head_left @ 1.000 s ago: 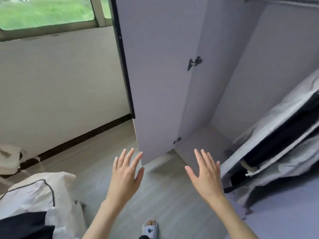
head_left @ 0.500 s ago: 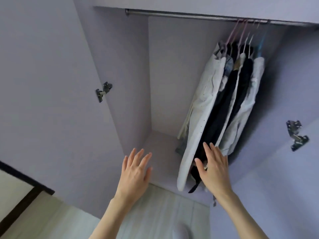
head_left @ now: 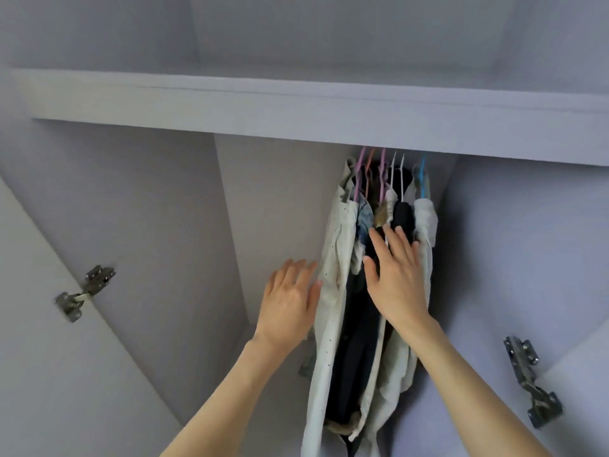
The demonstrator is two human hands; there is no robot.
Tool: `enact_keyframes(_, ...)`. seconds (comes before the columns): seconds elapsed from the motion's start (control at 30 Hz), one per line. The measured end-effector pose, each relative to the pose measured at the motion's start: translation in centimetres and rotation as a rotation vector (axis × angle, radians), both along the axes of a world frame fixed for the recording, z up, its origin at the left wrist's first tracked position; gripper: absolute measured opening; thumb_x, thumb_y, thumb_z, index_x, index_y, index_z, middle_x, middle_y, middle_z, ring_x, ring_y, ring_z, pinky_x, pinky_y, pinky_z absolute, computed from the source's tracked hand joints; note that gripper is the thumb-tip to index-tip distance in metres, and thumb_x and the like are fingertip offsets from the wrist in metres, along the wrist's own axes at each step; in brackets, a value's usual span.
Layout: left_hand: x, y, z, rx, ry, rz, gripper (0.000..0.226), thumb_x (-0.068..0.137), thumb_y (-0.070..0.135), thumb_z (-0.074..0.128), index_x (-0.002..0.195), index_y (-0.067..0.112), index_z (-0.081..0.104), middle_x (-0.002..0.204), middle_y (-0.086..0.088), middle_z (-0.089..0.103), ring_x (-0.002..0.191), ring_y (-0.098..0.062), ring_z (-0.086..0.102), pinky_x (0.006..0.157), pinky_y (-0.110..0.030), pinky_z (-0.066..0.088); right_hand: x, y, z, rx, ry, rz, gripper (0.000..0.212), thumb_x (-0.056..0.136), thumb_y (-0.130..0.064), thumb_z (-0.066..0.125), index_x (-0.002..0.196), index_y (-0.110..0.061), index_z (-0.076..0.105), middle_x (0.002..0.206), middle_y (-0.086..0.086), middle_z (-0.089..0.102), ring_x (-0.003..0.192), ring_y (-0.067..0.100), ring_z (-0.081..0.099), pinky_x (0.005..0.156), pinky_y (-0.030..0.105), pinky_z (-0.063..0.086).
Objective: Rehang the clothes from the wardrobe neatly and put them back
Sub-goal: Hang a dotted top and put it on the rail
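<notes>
Right hand fingers straight, spread, flat on dark garment among hanging clothes. Left hand fingers straight, at pale shirt's edge. Clothes bunched on hangers right side of wardrobe; left side open.

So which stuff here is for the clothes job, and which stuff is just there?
For the job:
- hanging clothes, bunched at the right of the wardrobe
- coloured hangers holding them
- left hand, open beside the pale garment
- right hand, open, flat against the dark clothes

Just there:
- shelf above the clothes
- left door hinge
- right door hinge
</notes>
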State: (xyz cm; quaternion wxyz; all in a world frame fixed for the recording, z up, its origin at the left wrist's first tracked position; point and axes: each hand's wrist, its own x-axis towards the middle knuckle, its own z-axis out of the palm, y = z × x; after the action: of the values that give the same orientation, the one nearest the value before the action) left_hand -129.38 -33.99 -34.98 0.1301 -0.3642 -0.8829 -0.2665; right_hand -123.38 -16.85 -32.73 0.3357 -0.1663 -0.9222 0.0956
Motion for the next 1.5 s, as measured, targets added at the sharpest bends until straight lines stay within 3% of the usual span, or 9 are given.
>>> enact_keyframes(0.17,-1.5,5.9,1.4,0.045,-0.017,-0.065,0.052,0.093,0.041,0.028,0.130,0.010,0.048,0.126,-0.007,0.055,0.119,-0.027,0.049,0.094,-0.039,0.042,-3.7,3.2,1.0,0.126,-0.060,0.025,0.050,0.090,-0.033,0.033,0.129,-0.008,0.053,0.135,0.016,0.051,0.130,0.032,0.042,0.107,0.048,0.022)
enact_keyframes(0.37,-3.6,7.9,1.5,0.062,-0.087,-0.017,0.045,0.094,0.012,0.045,0.138,0.006,0.037,0.124,-0.009,0.049,0.116,-0.025,0.043,0.095,-0.032,0.039,-4.2,5.1,-0.2,0.192,-0.031,0.027,0.047,0.093,-0.035,0.036,0.132,-0.015,0.052,0.135,0.009,0.052,0.129,0.027,0.044,0.108,0.048,0.030)
enact_keyframes(0.6,-5.4,8.9,2.3,0.370,-0.324,0.109,0.025,0.097,0.017,0.045,0.117,0.004,0.053,0.106,-0.005,0.055,0.088,-0.015,0.051,0.071,-0.013,0.032,-4.4,5.2,-0.7,0.179,-0.019,0.036,0.047,0.093,-0.037,0.036,0.133,-0.017,0.050,0.137,0.008,0.050,0.129,0.027,0.044,0.108,0.049,0.030)
enact_keyframes(0.8,-6.0,8.3,2.5,0.485,-0.295,0.135,0.009,0.097,0.016,0.045,0.091,0.011,0.049,0.087,-0.003,0.053,0.069,-0.008,0.047,0.059,-0.012,0.035,-4.6,5.2,-0.7,0.166,-0.032,0.049,0.047,0.094,-0.038,0.036,0.134,-0.018,0.049,0.137,0.008,0.051,0.130,0.026,0.043,0.110,0.046,0.025)
enact_keyframes(1.07,-5.1,6.6,3.3,0.587,-0.252,0.154,0.009,0.096,0.017,0.046,0.088,0.014,0.049,0.081,0.001,0.054,0.063,-0.009,0.046,0.055,-0.012,0.037,-4.5,4.3,0.4,0.091,-0.019,0.078,0.050,0.093,-0.040,0.033,0.129,-0.012,0.054,0.134,0.012,0.053,0.128,0.028,0.045,0.111,0.047,0.024)
enact_keyframes(1.17,-3.8,5.4,2.6,0.592,-0.254,0.161,0.010,0.096,0.019,0.045,0.089,0.013,0.050,0.080,0.003,0.054,0.066,-0.010,0.048,0.057,-0.016,0.040,-4.4,2.2,2.0,-0.024,0.132,0.216,0.047,0.094,-0.035,0.038,0.127,-0.005,0.054,0.132,0.013,0.052,0.126,0.025,0.046,0.108,0.036,0.029)
enact_keyframes(1.27,-2.3,3.7,1.5,0.598,-0.272,0.192,0.010,0.096,0.019,0.046,0.086,0.019,0.050,0.080,0.006,0.054,0.068,-0.007,0.050,0.059,-0.013,0.040,-4.8,-0.4,3.7,-0.247,0.104,0.380,0.048,0.097,-0.034,0.042,0.138,-0.008,0.042,0.141,0.007,0.044,0.132,0.017,0.039,0.105,0.018,0.027)
enact_keyframes(1.37,-1.0,1.7,0.4,0.631,-0.305,0.236,0.015,0.095,0.018,0.048,0.081,0.023,0.050,0.079,0.005,0.055,0.066,-0.007,0.049,0.058,-0.014,0.040,-6.4,-2.8,4.4,-0.534,-0.043,0.445,0.053,0.097,-0.029,0.044,0.144,-0.012,0.029,0.145,0.005,0.038,0.134,0.018,0.036,0.109,0.028,0.030)
enact_keyframes(1.5,1.5,-1.4,-1.0,0.624,-0.333,0.305,0.016,0.095,0.019,0.048,0.080,0.025,0.049,0.078,0.002,0.054,0.065,-0.003,0.046,0.058,-0.015,0.039,-8.8,-5.7,4.4,-0.998,-0.171,0.455,0.031,0.096,-0.024,0.047,0.124,-0.011,0.051,0.122,0.005,0.058,0.116,0.021,0.053,0.100,0.029,0.038)
